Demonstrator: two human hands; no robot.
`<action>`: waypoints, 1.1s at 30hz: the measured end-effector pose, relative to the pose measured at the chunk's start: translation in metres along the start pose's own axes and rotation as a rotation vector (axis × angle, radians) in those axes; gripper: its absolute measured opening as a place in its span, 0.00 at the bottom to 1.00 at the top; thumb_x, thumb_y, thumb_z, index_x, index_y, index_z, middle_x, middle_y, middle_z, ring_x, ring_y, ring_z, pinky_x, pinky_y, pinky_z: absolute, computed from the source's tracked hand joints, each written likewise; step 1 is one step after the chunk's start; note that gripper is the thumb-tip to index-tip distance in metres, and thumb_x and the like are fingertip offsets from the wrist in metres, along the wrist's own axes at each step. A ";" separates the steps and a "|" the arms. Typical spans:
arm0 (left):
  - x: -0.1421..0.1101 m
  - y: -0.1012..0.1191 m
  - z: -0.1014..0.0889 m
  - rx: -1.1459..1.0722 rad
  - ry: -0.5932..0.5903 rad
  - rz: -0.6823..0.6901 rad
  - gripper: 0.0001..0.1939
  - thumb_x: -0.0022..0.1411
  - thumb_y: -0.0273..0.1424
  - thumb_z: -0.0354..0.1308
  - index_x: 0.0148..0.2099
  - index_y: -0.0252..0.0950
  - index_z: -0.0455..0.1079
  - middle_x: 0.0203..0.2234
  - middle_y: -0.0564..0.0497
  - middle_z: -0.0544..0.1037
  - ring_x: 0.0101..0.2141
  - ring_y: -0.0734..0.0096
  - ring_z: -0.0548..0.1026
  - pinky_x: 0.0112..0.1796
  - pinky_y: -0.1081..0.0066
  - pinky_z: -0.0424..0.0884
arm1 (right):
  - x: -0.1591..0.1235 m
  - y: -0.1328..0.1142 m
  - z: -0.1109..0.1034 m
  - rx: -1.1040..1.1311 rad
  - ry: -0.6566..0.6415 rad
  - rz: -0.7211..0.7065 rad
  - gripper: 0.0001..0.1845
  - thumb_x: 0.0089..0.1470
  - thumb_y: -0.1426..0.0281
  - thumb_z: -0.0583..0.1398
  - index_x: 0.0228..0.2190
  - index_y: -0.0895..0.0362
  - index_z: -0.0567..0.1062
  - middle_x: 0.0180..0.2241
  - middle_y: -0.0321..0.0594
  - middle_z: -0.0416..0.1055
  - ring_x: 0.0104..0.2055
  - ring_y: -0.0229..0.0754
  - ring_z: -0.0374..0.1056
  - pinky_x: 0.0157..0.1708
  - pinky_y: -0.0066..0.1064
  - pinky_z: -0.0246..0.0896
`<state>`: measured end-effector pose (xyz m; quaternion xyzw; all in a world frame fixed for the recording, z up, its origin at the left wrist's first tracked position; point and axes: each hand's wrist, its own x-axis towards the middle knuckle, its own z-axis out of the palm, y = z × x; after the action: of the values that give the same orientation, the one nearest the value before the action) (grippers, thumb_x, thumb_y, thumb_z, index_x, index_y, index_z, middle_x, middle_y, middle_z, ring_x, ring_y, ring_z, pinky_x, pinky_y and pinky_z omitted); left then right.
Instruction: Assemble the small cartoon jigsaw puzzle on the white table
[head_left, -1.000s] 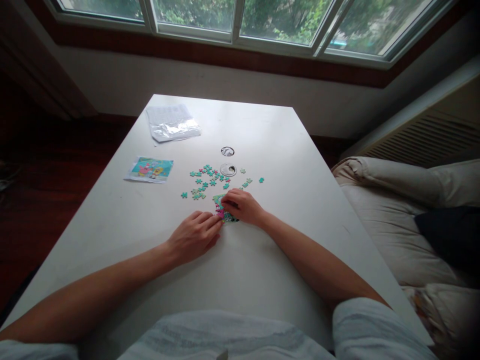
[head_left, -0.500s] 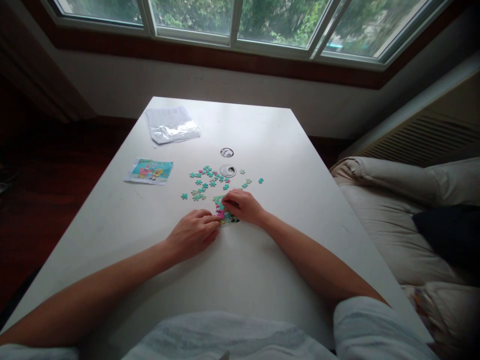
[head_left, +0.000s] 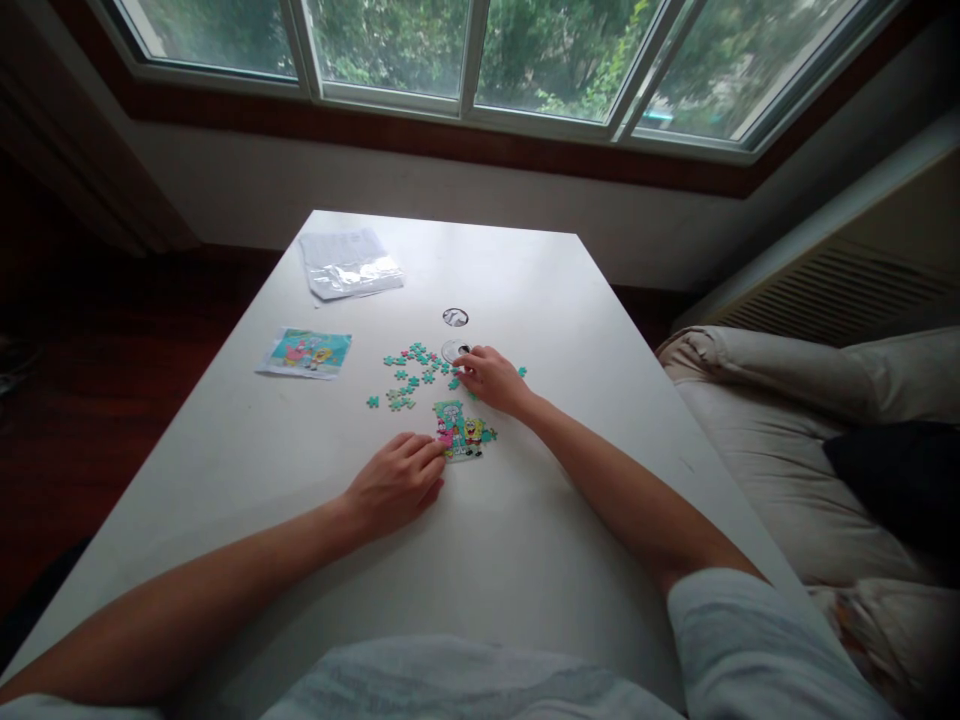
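A partly joined jigsaw puzzle (head_left: pixel 461 428) with colourful cartoon figures lies flat on the white table. My left hand (head_left: pixel 397 480) rests at its left edge, fingers stretched out and touching it. Above the puzzle, my right hand (head_left: pixel 491 380) reaches over the loose puzzle pieces (head_left: pixel 427 377), mostly teal, scattered to its left. Thumb and forefinger are a little apart beside the nearest pieces, with nothing visibly held. The right hand covers part of a round grey-and-white disc (head_left: pixel 453 349) and some pieces. One teal piece (head_left: pixel 523 371) shows just beyond its wrist.
A picture sheet (head_left: pixel 307 353) with the cartoon figures lies at the left. Behind it are a clear plastic bag and papers (head_left: pixel 351 263). A second round disc (head_left: pixel 455 317) sits farther back. A beige sofa (head_left: pixel 750 440) stands along the table's right side.
My right hand has moved from the joined puzzle up and away to the loose pieces, uncovering the puzzle. My left hand stays at the puzzle's left edge. The view has shifted slightly.
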<state>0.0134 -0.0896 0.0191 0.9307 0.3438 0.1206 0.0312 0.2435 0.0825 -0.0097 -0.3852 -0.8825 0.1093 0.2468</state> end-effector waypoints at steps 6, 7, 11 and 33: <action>0.001 0.002 -0.003 -0.011 -0.019 -0.045 0.08 0.69 0.27 0.54 0.48 0.35 0.71 0.56 0.44 0.75 0.54 0.57 0.71 0.54 0.56 0.67 | 0.010 0.003 0.010 -0.023 0.016 0.021 0.07 0.59 0.72 0.62 0.39 0.53 0.80 0.33 0.40 0.71 0.38 0.44 0.64 0.41 0.35 0.59; 0.001 0.002 -0.003 -0.012 -0.028 -0.046 0.08 0.69 0.27 0.54 0.48 0.35 0.71 0.56 0.44 0.75 0.54 0.56 0.71 0.54 0.56 0.67 | 0.013 0.002 0.010 -0.019 0.017 0.027 0.07 0.59 0.73 0.62 0.39 0.54 0.80 0.33 0.40 0.71 0.38 0.44 0.64 0.41 0.35 0.58; 0.000 0.003 -0.003 -0.016 -0.044 -0.042 0.09 0.69 0.28 0.54 0.49 0.35 0.71 0.57 0.43 0.74 0.54 0.56 0.71 0.54 0.56 0.67 | 0.031 -0.008 0.013 -0.004 -0.002 0.023 0.08 0.60 0.72 0.61 0.41 0.54 0.80 0.35 0.41 0.73 0.40 0.43 0.65 0.42 0.34 0.58; -0.002 0.001 0.005 0.065 0.008 -0.032 0.18 0.70 0.29 0.51 0.59 0.30 0.68 0.58 0.40 0.73 0.53 0.56 0.71 0.53 0.57 0.68 | 0.104 -0.036 0.042 -0.135 -0.245 -0.047 0.17 0.59 0.71 0.61 0.50 0.51 0.79 0.47 0.45 0.73 0.49 0.48 0.65 0.48 0.35 0.57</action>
<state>0.0139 -0.0910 0.0144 0.9251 0.3626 0.1125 0.0015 0.1388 0.1346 0.0049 -0.3640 -0.9201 0.0900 0.1132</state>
